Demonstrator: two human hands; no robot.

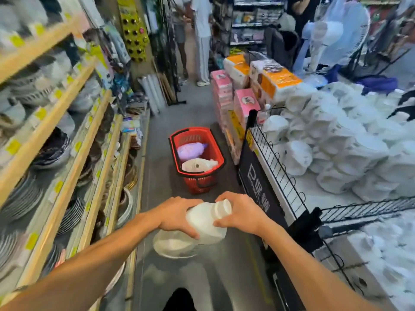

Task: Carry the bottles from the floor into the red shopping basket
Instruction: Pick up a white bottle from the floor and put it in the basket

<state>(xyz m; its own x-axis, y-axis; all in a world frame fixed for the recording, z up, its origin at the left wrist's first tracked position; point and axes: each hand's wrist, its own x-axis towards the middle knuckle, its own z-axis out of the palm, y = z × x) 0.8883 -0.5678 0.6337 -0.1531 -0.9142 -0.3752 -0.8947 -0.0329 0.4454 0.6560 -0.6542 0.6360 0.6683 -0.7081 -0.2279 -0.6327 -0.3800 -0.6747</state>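
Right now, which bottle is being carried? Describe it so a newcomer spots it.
In the aisle floor near the red basket, find both hands. Between them is a white bottle, gripped on either side. Unlike the purple bottle and labelled bottle lying inside the basket, it's plain white.

Both hands gripped a white bottle (205,223) at six o'clock, left hand (177,215) on its body, right hand (241,213) near the cap. At twelve, the red shopping basket (219,153) held a purple bottle (190,150) and a white one.
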